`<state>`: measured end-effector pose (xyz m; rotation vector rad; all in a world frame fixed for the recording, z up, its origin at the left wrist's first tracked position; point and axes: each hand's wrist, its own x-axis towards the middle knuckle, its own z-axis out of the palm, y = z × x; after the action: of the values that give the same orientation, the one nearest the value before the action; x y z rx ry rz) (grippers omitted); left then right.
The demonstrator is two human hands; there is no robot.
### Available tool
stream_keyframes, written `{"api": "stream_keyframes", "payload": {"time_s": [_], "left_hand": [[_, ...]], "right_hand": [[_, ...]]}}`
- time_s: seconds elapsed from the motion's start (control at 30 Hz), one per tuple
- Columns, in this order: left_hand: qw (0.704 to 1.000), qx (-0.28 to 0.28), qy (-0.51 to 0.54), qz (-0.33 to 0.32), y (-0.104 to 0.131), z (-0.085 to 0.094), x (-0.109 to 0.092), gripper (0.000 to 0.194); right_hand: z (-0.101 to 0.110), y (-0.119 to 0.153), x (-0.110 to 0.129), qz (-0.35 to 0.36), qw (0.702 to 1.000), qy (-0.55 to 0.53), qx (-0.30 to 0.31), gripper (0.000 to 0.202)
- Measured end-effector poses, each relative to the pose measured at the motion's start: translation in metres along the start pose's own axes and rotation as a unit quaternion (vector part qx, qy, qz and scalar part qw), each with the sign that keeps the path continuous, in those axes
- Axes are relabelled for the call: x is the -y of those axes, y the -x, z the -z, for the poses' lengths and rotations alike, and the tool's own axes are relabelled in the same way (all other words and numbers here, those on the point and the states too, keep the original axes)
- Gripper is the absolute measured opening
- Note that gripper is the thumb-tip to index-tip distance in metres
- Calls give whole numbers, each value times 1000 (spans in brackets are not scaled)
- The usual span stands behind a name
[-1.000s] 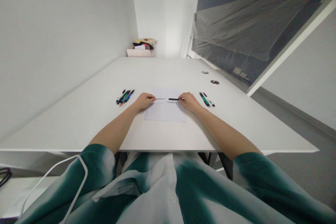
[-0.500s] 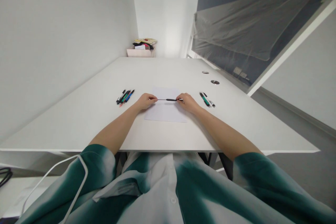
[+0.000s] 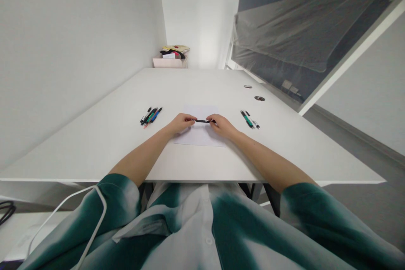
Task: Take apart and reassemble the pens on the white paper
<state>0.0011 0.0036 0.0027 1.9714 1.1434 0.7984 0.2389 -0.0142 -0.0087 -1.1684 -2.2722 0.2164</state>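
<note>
Over a white sheet of paper [image 3: 199,136], a dark pen [image 3: 202,121] lies level between my two hands. My left hand [image 3: 182,122] pinches a thin part, mostly hidden by the fingers, at the pen's left end. The fingers of my right hand [image 3: 220,125] are closed round the right end of the pen's dark barrel. Several pens [image 3: 152,116] lie side by side on the table left of the paper. To the right of my right hand lie a green and black pen [image 3: 247,119] and a white pen [image 3: 252,120].
The white table [image 3: 196,84] runs back to a pale box [image 3: 167,63] piled with cloth and other items. Two round metal fittings [image 3: 259,98] sit at its right edge. A dark panel under plastic film [image 3: 284,29] stands on the right, and a white cable [image 3: 101,202] crosses my left sleeve.
My hands have come closer together. The thin piece that showed between my left hand and the dark barrel is now almost out of sight.
</note>
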Motion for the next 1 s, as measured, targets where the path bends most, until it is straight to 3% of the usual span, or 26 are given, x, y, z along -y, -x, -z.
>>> {"api": "stream_keyframes", "payload": {"time_s": [0.37,0.63,1.0], "left_hand": [[991,13,135,8,-1,-4,8,25],[989,3,146,-6,-3,-6,7,26],[994,-23,106,-25,-2,-8,2,28]], "right_hand": [[0,1,3,-29,999,41,-4,17],[3,2,10,-25,998,62,15,15],[4,3,18,-15,992,120,43,28]]}}
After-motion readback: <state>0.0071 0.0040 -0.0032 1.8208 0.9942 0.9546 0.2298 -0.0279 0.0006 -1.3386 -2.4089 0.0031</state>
